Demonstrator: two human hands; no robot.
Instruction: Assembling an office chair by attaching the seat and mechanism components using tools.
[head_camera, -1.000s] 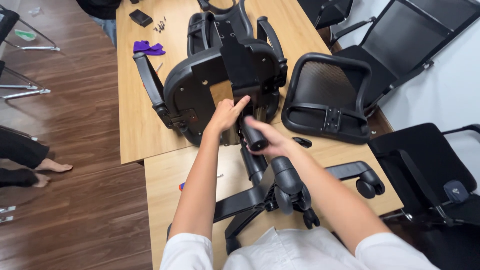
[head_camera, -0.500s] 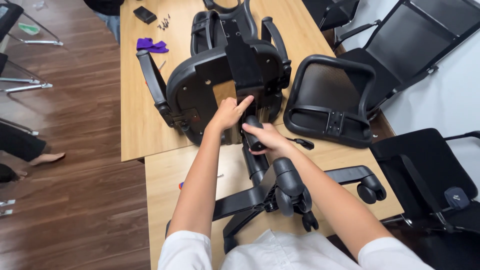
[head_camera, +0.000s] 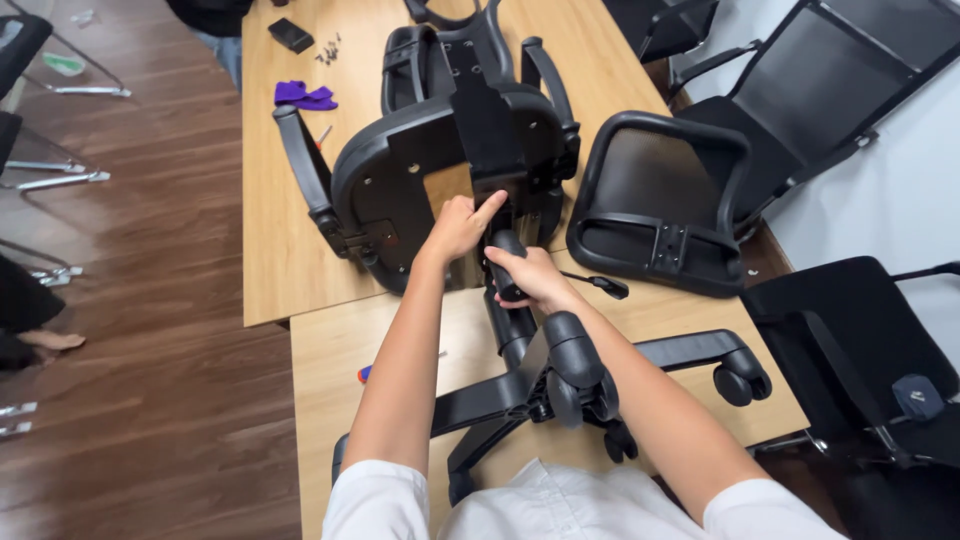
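Left hand (head_camera: 462, 226) is boxed in: upturned chair seat (head_camera: 400, 190) ahead and to its left, right hand (head_camera: 530, 277) on the gas-lift column (head_camera: 508, 262) touching its right side. Right of the right hand: a lever (head_camera: 600, 285), then the mesh backrest (head_camera: 660, 205), only a narrow gap. Behind both hands the wheeled base (head_camera: 570, 380) fills the middle. Bare table (head_camera: 320, 360) left of the left forearm; open pass there.

Both hands: left hand (head_camera: 462, 226) on chair seat (head_camera: 400, 180), right hand (head_camera: 532, 276) gripping cylinder (head_camera: 508, 262).

Black chair seat (head_camera: 400, 180), light wooden table (head_camera: 290, 250), purple cloth (head_camera: 305, 96), possibly gloves.
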